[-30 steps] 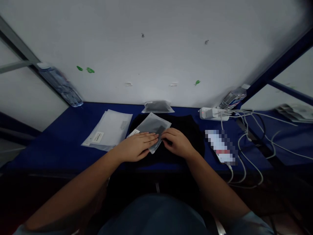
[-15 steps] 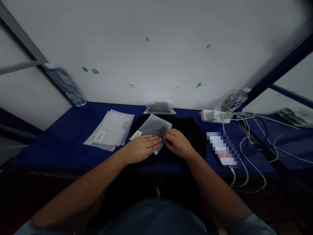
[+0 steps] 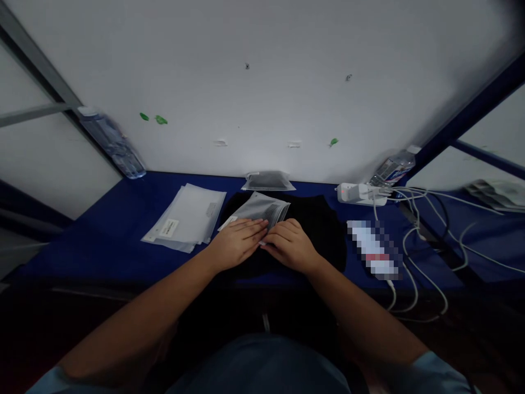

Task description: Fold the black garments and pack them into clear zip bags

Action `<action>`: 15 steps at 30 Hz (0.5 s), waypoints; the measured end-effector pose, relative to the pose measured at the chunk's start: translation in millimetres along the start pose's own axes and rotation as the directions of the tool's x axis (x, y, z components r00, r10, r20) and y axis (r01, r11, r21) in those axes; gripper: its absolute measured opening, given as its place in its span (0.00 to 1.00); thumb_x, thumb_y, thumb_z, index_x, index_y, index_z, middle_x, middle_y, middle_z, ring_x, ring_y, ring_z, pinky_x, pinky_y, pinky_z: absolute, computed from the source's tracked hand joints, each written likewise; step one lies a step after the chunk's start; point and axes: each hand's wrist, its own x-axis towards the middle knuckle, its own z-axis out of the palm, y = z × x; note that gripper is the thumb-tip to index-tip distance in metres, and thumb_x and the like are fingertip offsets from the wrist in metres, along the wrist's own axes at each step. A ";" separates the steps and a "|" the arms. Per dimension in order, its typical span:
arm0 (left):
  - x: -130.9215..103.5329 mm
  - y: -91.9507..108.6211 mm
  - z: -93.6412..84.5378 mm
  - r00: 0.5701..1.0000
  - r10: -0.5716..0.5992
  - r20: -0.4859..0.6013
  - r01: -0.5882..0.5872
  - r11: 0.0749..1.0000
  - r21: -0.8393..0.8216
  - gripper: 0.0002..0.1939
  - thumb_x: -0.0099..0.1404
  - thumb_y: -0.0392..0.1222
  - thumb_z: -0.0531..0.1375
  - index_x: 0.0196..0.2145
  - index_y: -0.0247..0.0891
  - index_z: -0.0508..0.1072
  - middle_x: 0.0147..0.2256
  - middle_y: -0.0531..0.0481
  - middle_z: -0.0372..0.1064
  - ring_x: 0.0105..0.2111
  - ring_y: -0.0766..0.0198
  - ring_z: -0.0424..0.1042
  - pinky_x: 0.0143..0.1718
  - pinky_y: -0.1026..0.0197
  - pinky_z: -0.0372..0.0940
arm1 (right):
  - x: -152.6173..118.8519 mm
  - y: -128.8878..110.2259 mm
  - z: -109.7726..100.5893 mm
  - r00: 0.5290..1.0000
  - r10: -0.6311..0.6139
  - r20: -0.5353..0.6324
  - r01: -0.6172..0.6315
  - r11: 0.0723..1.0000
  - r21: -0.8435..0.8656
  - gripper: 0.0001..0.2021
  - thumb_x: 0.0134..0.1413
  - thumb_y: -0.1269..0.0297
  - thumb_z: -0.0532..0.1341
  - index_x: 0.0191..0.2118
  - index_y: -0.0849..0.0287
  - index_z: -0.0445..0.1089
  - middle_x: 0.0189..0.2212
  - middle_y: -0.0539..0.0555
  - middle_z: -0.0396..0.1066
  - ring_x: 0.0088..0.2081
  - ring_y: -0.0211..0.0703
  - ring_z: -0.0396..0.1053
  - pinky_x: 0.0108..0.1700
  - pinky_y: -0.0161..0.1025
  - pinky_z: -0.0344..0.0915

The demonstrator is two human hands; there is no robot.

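A frosted plastic zip bag point(image 3: 256, 203) with a dark item inside lies tilted on a folded black cloth point(image 3: 324, 224). My left hand point(image 3: 235, 244) rests flat across its near left part, fingers stretched and together. At the bag's near right edge, the curled fingers of my right hand point(image 3: 289, 243) grip it, close to my left fingertips. The bag's right side is bent up in ridges. My hands cover its near edge and most of its white label.
Left on the blue table point(image 3: 102, 219) is a stack of frosted bags point(image 3: 191, 210). Another filled bag point(image 3: 268, 181) lies by the wall. On the right are a pixelated phone point(image 3: 375, 249), a power strip point(image 3: 361, 194), white cables and a bottle point(image 3: 396, 167). Another bottle point(image 3: 112, 142) leans left.
My right hand has shifted left and nearer my left hand. The bag's right side, flatter before, is now bent up. My left hand has hardly moved.
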 end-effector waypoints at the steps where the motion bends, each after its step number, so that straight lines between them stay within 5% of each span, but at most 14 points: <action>1: 0.0 0.1 -0.1 1.000 0.005 -0.004 -0.005 1.000 0.000 0.19 0.76 0.40 0.51 0.62 0.39 0.66 0.59 0.44 0.70 0.60 0.59 0.70 0.59 0.51 0.69 | 0.3 -1.2 0.8 0.999 -0.018 -0.026 0.017 1.000 -0.017 0.02 0.65 0.64 0.63 0.39 0.55 0.73 0.37 0.51 0.78 0.40 0.42 0.71 0.44 0.42 0.62; 6: -0.1 -2.8 -3.0 0.998 0.040 -0.041 -0.042 0.998 -0.043 0.19 0.76 0.37 0.52 0.62 0.40 0.66 0.60 0.45 0.70 0.61 0.60 0.68 0.61 0.53 0.67 | 0.7 -2.4 1.9 0.990 -0.095 -0.106 0.085 0.992 -0.097 0.05 0.63 0.69 0.63 0.34 0.54 0.73 0.37 0.49 0.78 0.40 0.40 0.70 0.45 0.42 0.61; 15: -1.0 -3.5 -14.9 0.993 -0.003 -0.115 -0.016 0.988 -0.156 0.26 0.72 0.33 0.55 0.66 0.42 0.62 0.59 0.46 0.71 0.61 0.60 0.68 0.60 0.51 0.68 | -5.0 8.7 0.9 0.996 0.054 0.073 -0.044 0.989 -0.142 0.09 0.67 0.70 0.58 0.41 0.49 0.75 0.41 0.50 0.79 0.42 0.45 0.68 0.48 0.47 0.60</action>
